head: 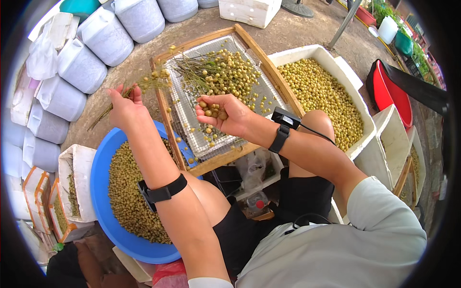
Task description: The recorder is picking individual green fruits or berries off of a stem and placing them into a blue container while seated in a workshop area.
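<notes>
My left hand (126, 104) pinches a bunch of thin plant stems (102, 117) with small fruits at the far end, out past the left edge of a wood-framed wire-mesh screen (207, 168). Over the screen, my right hand (227, 113) is turned palm up, its fingers curled around several loose round yellow-green fruits (213, 110). Beyond it on the mesh lies a pile of fruits (230, 68) with stems still attached. Under my left forearm stands a blue plastic basin (102, 212) holding many loose fruits (129, 190).
Right of the screen is a white foam box (365, 108) of loose fruits. Pale plastic jugs (108, 36) line the left and far side. More foam boxes (84, 180) stand at left and right. Part of another person (90, 262) shows at bottom left. A metal pole (345, 23) rises at the upper right.
</notes>
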### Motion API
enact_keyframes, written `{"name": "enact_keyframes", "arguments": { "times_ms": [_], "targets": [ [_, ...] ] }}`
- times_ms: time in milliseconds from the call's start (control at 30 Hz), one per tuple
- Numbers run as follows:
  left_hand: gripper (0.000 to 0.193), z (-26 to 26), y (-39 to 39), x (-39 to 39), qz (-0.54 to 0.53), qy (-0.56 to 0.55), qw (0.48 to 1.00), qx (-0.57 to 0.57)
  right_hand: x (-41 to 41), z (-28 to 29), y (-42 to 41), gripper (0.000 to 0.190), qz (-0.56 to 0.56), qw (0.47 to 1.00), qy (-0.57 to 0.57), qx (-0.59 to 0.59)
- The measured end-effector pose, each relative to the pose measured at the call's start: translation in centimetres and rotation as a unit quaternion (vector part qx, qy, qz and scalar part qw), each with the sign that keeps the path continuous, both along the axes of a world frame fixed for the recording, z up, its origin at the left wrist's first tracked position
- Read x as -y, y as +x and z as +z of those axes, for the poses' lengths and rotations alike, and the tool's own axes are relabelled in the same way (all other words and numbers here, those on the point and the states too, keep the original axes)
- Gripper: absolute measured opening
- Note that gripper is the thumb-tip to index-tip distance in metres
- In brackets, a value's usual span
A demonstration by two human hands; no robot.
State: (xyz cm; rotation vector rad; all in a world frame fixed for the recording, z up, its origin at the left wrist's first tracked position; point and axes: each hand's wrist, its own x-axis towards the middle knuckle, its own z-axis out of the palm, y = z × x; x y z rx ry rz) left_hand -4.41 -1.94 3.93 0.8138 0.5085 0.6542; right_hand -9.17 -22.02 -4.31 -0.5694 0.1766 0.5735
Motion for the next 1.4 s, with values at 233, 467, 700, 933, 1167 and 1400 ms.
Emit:
{"name": "enact_keyframes", "arguments": {
  "times_ms": [233, 467, 700, 933, 1167, 1400],
  "targets": [
    [0.042, 0.0, -0.1, -1.5, 0.039, -0.061, 0.994, 0.086, -1.4, 0.3, -0.4, 0.030, 0.062, 0.995, 0.077, -0.030],
    [0.041, 1.0, -1.4, -1.9, 0.054, -0.065, 0.991, 0.100, -7.6, -0.2, 0.4, 0.028, 0.104, 0.993, 0.062, -0.012],
    [0.042, 2.2, -2.5, 0.0, -0.026, -0.013, 0.999, 0.036, -21.8, -6.1, 0.7, 0.025, 0.159, 0.955, -0.183, 0.171],
    [0.026, 1.2, -1.8, -0.1, -0.138, 0.084, 0.987, 0.023, -24.1, -9.2, -0.3, 0.031, 0.329, 0.773, -0.223, 0.494],
    [0.014, 1.7, -1.3, 0.7, -0.196, 0.176, 0.964, 0.034, -18.4, -7.1, -1.0, 0.039, 0.198, 0.787, -0.342, 0.473],
    [0.022, 1.4, -2.3, -1.0, -0.203, 0.151, 0.965, 0.068, -8.6, -3.1, 1.4, 0.020, 0.224, 0.890, -0.264, 0.296]
  ]
}}
